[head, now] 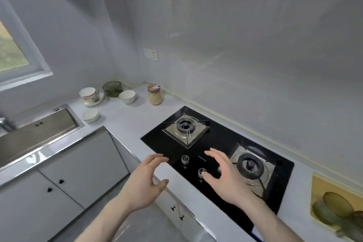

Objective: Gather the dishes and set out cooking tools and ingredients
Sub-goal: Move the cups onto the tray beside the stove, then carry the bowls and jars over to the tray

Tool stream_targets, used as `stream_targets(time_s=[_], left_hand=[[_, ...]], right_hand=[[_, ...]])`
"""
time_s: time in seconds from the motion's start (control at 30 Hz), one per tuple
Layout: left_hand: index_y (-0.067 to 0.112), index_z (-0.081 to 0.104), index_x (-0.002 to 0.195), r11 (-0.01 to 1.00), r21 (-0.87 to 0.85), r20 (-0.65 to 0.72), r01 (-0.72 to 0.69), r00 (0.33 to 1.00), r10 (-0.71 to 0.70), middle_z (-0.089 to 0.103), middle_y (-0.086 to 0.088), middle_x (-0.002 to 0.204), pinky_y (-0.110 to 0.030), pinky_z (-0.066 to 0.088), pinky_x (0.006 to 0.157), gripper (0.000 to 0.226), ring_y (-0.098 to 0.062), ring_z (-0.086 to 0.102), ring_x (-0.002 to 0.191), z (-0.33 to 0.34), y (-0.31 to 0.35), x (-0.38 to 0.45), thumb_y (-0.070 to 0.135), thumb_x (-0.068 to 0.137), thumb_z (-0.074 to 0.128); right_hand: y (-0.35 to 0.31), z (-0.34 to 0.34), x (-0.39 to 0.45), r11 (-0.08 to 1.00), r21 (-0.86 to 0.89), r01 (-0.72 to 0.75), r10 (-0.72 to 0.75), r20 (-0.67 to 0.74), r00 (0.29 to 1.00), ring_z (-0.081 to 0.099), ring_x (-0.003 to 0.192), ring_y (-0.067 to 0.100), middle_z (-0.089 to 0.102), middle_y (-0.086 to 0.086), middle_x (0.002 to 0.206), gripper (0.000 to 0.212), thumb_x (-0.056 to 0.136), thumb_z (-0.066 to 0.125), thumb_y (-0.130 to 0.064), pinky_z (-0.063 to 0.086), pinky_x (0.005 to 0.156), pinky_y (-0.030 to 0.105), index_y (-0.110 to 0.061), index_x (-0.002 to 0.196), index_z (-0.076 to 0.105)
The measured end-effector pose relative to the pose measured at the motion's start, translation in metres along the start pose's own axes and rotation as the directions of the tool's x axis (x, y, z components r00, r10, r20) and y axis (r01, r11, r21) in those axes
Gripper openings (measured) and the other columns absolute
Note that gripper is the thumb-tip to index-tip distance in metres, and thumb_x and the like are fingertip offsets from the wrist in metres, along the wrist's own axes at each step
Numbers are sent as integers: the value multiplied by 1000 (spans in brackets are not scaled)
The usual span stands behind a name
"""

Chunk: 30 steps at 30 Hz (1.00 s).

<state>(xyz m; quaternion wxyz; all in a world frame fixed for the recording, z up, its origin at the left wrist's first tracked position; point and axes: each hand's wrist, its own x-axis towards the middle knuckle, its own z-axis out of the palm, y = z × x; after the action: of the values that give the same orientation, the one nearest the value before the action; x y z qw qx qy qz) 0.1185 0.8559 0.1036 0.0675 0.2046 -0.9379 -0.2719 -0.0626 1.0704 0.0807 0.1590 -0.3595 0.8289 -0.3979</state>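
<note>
My left hand [146, 183] and my right hand [224, 178] hover with spread fingers over the front of the black gas hob [218, 139], holding nothing. In the far corner of the white counter [125, 122] stand the dishes: a white bowl [127, 96], a smaller white bowl [90, 115] near the sink, a cup on a white plate [89, 95] and a green glass bowl [112, 88]. A jar [155, 94] with pale contents stands right of them.
The steel sink [37, 133] lies at the left, with grey cabinet doors [64, 180] below it. A yellow board [324, 192] carrying green glass dishes [337, 210] lies on the counter at the far right. The hob has two burners and two knobs.
</note>
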Motion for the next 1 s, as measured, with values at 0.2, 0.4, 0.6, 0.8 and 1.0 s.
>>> stream_targets(time_s=[0.2,0.4,0.6,0.8,1.0], left_hand=[[44,48,138,997,8,-106,71,992,-70,37,27,148,-19,39,107,56,1,47,131,-47,-74,-23,46,84,64],[40,50,137,985,-16,-166,169,971,-169,40,26,144,2,26,96,54,0,47,129,-82,-127,-23,38,86,70],[41,48,138,974,-12,-217,227,950,-224,38,25,147,-12,30,105,56,-1,45,133,-109,-181,2,42,86,68],[42,49,137,950,-47,-230,308,922,-311,37,26,148,-14,32,106,55,-1,45,133,-149,-242,47,42,86,69],[42,50,134,946,-61,-294,317,900,-321,39,28,143,-22,39,108,54,0,47,130,-183,-295,95,43,84,69]], right_hand=[[-60,63,39,994,89,64,-72,83,994,36,138,-5,27,-36,151,58,89,65,-44,40,115,35,-51,141,41],[-106,103,93,988,71,137,-147,156,977,32,141,-5,26,-34,153,58,90,65,-42,38,117,37,-50,142,41],[-126,145,169,981,111,162,-180,185,966,35,139,-4,30,-33,150,57,88,67,-40,38,117,37,-49,140,45],[-146,191,253,975,174,136,-179,262,948,37,138,-2,33,-31,149,55,87,70,-35,40,115,36,-49,136,48],[-171,222,344,978,137,155,-190,295,937,39,137,0,34,-27,148,55,89,70,-33,39,116,36,-45,137,48]])
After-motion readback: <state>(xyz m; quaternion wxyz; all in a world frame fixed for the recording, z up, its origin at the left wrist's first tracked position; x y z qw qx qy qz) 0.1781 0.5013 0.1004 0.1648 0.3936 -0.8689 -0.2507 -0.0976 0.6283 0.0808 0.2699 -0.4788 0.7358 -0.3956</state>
